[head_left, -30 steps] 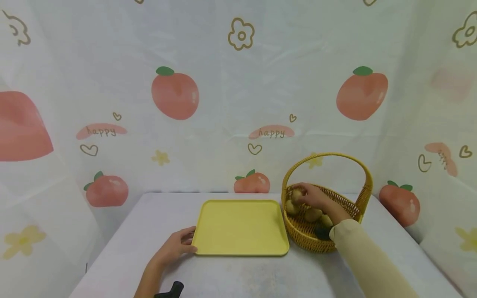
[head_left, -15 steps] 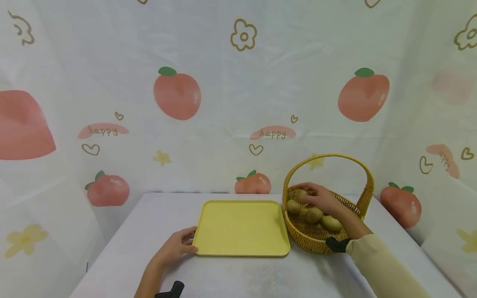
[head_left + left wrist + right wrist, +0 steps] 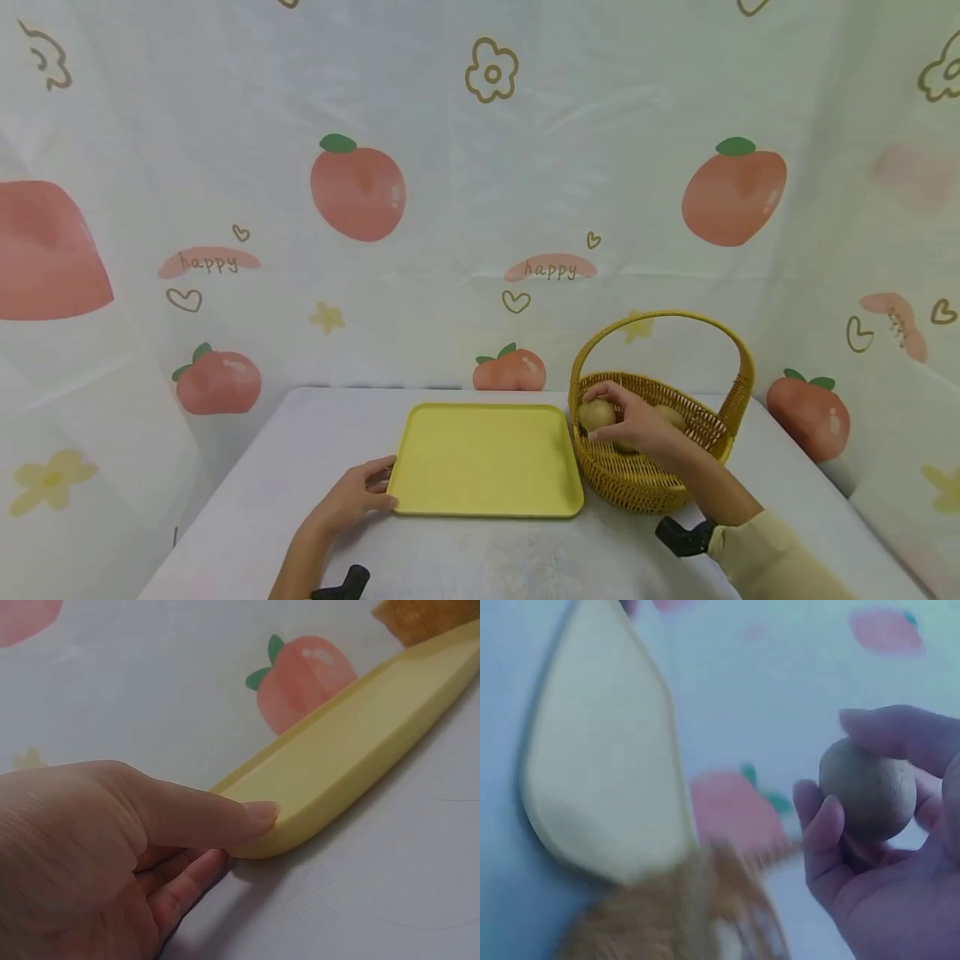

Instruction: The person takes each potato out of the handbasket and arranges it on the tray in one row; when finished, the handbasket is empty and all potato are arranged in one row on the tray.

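1. The right hand [image 3: 637, 423] grips 1 brownish-green kiwi [image 3: 597, 414], fingers and thumb curled round it, just above the left rim of the wicker basket [image 3: 637, 483].
2. In the right wrist view the kiwi [image 3: 868, 789] sits between fingertips and thumb of the right hand [image 3: 885, 847]; that view is blurred.
3. The basket has a tall hoop handle [image 3: 663, 319] and stands on the table [image 3: 480, 558], just right of the yellow tray [image 3: 486, 458]. At least 1 more kiwi [image 3: 670, 416] lies inside it, behind the hand.
4. The left hand [image 3: 352, 498] rests on the table at the tray's near left corner, fingers relaxed. In the left wrist view the thumb [image 3: 225, 819] presses against the corner of the tray [image 3: 352, 750].
5. The 2 hands are well apart, 1 at each side of the tray.
6. The backdrop cloth [image 3: 480, 167] is printed with peaches, flowers and hearts, and the word "happy" [image 3: 551, 269] can be read 2 times.
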`<action>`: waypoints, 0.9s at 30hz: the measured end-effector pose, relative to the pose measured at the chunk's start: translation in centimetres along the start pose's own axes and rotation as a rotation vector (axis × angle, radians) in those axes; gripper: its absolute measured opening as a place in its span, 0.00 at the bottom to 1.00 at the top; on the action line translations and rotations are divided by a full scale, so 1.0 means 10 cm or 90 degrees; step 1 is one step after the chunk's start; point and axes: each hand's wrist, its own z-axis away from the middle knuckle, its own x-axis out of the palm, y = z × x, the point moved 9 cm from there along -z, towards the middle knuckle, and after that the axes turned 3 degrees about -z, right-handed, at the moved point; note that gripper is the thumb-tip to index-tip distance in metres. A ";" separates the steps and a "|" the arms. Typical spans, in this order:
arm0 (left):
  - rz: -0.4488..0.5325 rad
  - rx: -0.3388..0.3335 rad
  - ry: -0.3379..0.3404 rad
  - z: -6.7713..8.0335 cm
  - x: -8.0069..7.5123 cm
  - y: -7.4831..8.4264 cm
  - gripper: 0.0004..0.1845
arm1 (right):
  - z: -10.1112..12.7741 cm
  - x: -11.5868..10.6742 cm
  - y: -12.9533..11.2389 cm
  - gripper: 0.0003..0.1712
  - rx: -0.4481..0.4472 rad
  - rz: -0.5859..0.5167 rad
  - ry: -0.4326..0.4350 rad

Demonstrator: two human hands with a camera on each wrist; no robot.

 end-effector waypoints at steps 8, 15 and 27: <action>0.011 0.015 -0.016 -0.01 0.01 0.01 0.42 | -0.09 0.71 -0.03 0.27 -0.019 0.067 -0.086; 0.011 0.016 -0.020 -0.01 0.02 0.01 0.42 | -0.27 1.09 0.06 0.27 -0.044 0.153 -0.104; 0.000 0.010 -0.011 0.01 0.00 0.01 0.41 | -0.60 1.61 0.23 0.29 -0.045 0.204 -0.083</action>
